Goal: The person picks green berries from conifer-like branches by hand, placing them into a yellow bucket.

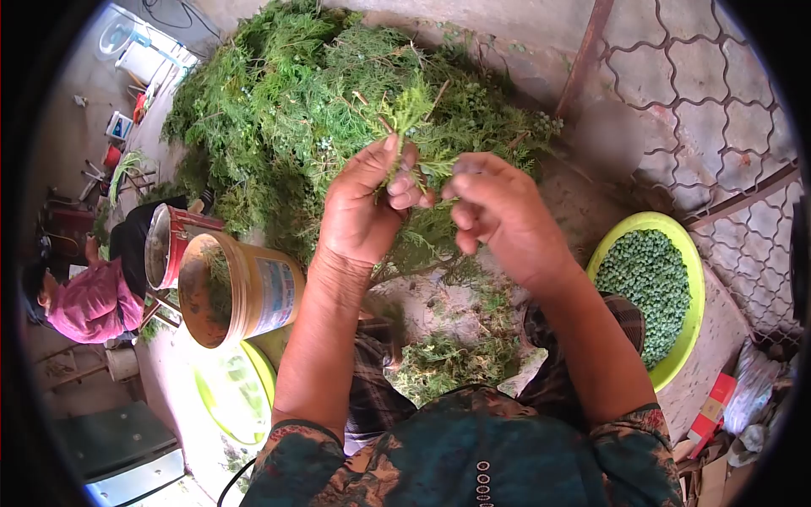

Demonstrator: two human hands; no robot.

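Note:
My left hand (372, 190) is closed on a small green sprig (410, 106), its leafy tip pointing up between thumb and fingers. Close on its right, my right hand (498, 207) has its fingers curled at the sprig's side shoot; whether a berry lies between them is too small to tell. Behind both hands rises a large heap of green branches (270, 118) with pale berries among the leaves. To the right stands a yellow-green basin (694, 287) that holds many round green berries (644, 287).
At the left are a yellowish bucket (245, 291), a red bucket (171, 245) and a bright green basin (262, 372). A person in a pink top (97, 300) sits beyond them. Clippings (448, 363) lie between my legs. Wire mesh (693, 93) and a red box (714, 406) are at the right.

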